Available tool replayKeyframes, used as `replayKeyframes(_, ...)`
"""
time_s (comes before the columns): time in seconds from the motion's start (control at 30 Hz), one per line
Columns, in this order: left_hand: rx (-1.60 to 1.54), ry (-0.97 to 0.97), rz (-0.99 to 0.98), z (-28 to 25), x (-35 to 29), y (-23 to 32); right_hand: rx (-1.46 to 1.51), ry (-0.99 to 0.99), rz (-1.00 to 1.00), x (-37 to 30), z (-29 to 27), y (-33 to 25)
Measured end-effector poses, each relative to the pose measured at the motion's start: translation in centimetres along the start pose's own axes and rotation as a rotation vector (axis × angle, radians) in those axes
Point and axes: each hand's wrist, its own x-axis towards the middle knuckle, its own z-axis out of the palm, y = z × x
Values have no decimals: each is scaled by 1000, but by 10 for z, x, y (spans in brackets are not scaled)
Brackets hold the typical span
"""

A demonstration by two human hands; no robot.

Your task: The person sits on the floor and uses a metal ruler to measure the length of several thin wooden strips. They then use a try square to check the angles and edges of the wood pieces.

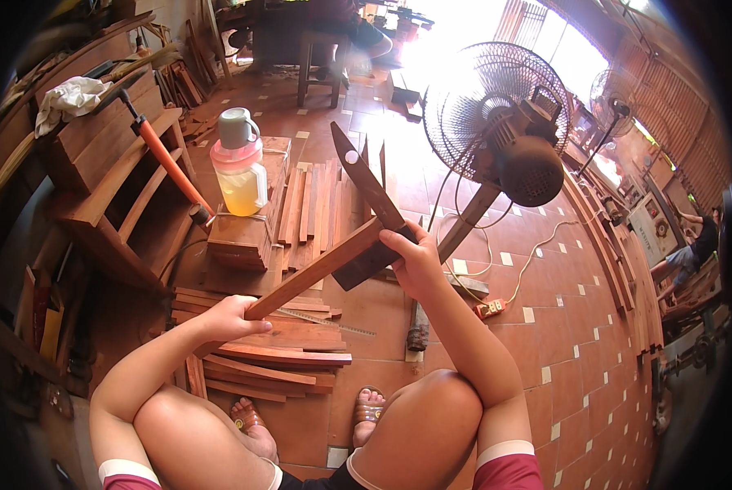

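A long reddish-brown wooden strip (317,268) lies slantwise in front of me. Its near end is gripped in my left hand (233,318), thumb along the top. At its far end, my right hand (417,261) is closed around a dark wooden try square (367,184), thumb on top. The square's long pointed blade, with a pale round spot near the tip, reaches away to the upper left; its thick dark stock lies under the strip. Blade and strip meet beside my right thumb. The fingers beneath are hidden. A thin ruler (325,321) rests on the boards below.
Stacked wooden strips (272,359) lie by my feet, more beyond. A jug of yellow liquid (239,181) stands on a wooden block (239,245). A standing fan (505,122) and a power strip (490,309) with cable are at right. A person (696,245) sits far right.
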Motion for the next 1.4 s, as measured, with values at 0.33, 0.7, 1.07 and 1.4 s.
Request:
replayKeyframes(0.33, 9, 5, 0, -1, 1, -4, -6, -3, 3, 0, 2, 1)
replayKeyframes(0.7, 26, -1, -4, -2, 2, -5, -11, -9, 0, 1, 1, 2)
replayKeyframes(1.07, 28, 9, 11, -1, 3, -13, 13, -17, 17, 3, 2, 8)
replayKeyframes(1.4, 26, 19, 30, -1, 4, -12, 49, -55, 3, 5, -1, 10)
